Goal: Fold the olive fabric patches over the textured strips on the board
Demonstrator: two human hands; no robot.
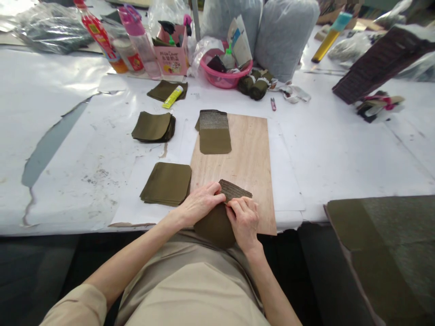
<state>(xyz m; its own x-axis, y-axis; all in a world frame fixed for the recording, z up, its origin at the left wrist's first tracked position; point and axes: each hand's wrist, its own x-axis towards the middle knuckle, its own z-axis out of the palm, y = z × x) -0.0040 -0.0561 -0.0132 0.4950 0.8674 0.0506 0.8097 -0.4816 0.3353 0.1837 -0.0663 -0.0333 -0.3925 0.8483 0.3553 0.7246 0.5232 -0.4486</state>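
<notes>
At the front edge of a wooden board, an olive fabric piece hangs partly over the table edge, with a ribbed, greyish strip at its far end. My left hand pinches it from the left, fingertips close to the strip. From the right, my right hand grips the same piece with bent fingers, its thumb near the left fingertips. What lies between the fingertips is too small to make out. Farther up the board lies a similar olive piece with a grey ribbed upper half.
Left of the board are a stack of olive fabric squares and a smaller stack. Behind them lies a yellow tube. A pink basket, bottles and a pink box line the back. Small snips lie right.
</notes>
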